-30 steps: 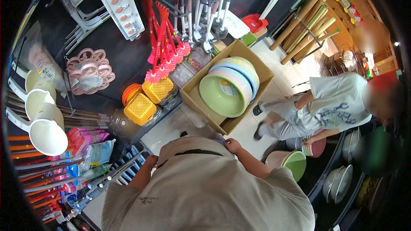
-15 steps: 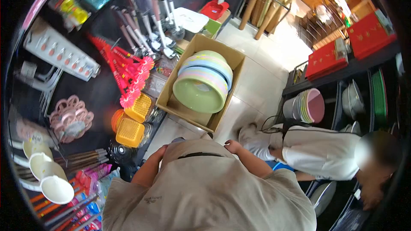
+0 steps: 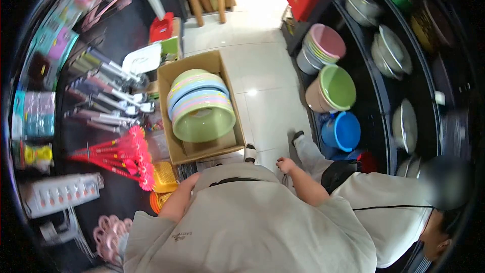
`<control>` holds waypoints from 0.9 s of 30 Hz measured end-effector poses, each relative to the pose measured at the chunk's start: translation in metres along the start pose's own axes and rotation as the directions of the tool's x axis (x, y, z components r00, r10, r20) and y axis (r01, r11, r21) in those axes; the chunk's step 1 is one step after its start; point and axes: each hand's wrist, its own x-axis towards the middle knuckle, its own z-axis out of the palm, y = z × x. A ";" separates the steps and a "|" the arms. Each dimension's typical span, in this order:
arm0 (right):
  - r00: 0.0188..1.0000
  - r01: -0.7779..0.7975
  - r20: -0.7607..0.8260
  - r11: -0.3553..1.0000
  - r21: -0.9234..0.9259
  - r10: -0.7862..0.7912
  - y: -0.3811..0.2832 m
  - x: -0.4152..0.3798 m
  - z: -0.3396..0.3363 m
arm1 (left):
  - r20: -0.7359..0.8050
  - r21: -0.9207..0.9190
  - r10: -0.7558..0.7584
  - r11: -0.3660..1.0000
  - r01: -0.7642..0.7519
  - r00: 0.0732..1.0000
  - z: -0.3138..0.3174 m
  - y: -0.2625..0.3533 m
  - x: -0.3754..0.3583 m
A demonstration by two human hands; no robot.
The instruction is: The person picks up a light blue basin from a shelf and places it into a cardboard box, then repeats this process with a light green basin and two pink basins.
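Note:
My right hand [image 3: 286, 165] hangs beside my hip over the tiled floor, with nothing seen in it and its fingers loosely bent and apart. At my other side is my left hand [image 3: 194, 178], against my waist, its fingers mostly hidden by my shirt. In front of me stands an open cardboard box [image 3: 165, 144]. Inside it lie stacked plastic basins, tilted on their side, with a green basin [image 3: 204, 123] foremost and blue, pink and yellow rims behind. Neither hand touches the box.
On the left hang red flower-ended sticks [image 3: 144, 159], metal-headed utensils [image 3: 126, 101] and yellow baskets [image 3: 164, 178]. Right shelves hold green buckets [image 3: 339, 88], a blue bucket [image 3: 343, 131] and metal bowls [image 3: 391, 50]. Close at my right is another person [image 3: 389, 212]. Tiled floor [image 3: 257, 71] runs ahead.
My view has turned right, so the aisle and right shelves show more. The box now appears further left. My right hand has shifted slightly outward, and the other person's legs have stepped.

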 end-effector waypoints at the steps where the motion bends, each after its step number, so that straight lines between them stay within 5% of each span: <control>1: 0.999 -0.037 -0.030 0.992 0.118 0.041 0.007 -0.014 0.018 | 0.001 0.228 0.053 0.972 -0.052 0.999 -0.010 0.012 -0.002; 5: 0.957 -0.276 0.040 0.862 0.426 0.287 0.025 -0.100 0.075 | 0.033 0.489 -0.147 0.865 0.112 0.989 -0.018 0.059 -0.026; 7: 0.945 -0.325 0.105 0.930 0.173 0.311 0.041 -0.157 0.078 | 0.124 0.492 -0.277 0.851 0.183 0.953 -0.010 0.057 -0.019; 10: 0.929 -0.333 -0.064 0.899 0.284 0.364 0.066 -0.215 0.194 | 0.060 0.781 -0.090 0.624 0.010 0.994 0.003 0.024 -0.035; 13: 0.877 -0.422 -0.058 0.823 0.379 0.477 0.051 -0.230 0.220 | 0.244 0.835 0.001 0.509 -0.210 0.970 -0.017 0.029 0.000; 14: 0.859 -0.453 -0.050 0.801 0.391 0.510 0.047 -0.236 0.229 | 0.254 0.856 -0.016 0.470 -0.217 0.967 -0.006 0.048 -0.019; 16: 0.856 -0.481 0.036 0.769 0.422 0.515 0.041 -0.236 0.238 | 0.107 0.832 -0.165 0.555 0.002 0.980 0.023 0.088 -0.050; 17: 0.851 -0.466 -0.002 0.756 0.460 0.526 0.039 -0.233 0.244 | 0.115 0.856 -0.166 0.517 -0.013 0.979 0.022 0.099 -0.039; 19: 0.831 -0.447 -0.048 0.717 0.535 0.555 0.029 -0.233 0.258 | 0.129 0.976 -0.167 0.198 -0.094 0.978 0.002 0.119 -0.003; 22: 0.847 -0.477 0.010 0.754 0.451 0.531 0.022 -0.243 0.281 | 0.368 0.926 -0.230 0.177 -0.333 0.901 -0.001 0.139 0.031; 26: 0.828 -0.416 -0.025 0.644 0.642 0.560 0.049 -0.275 0.326 | 0.381 0.924 -0.230 0.056 -0.379 0.895 0.048 0.116 0.055; 27: 0.810 -0.364 -0.078 0.602 0.710 0.581 0.057 -0.284 0.333 | 0.196 0.979 -0.203 0.089 -0.181 0.959 0.100 0.113 0.011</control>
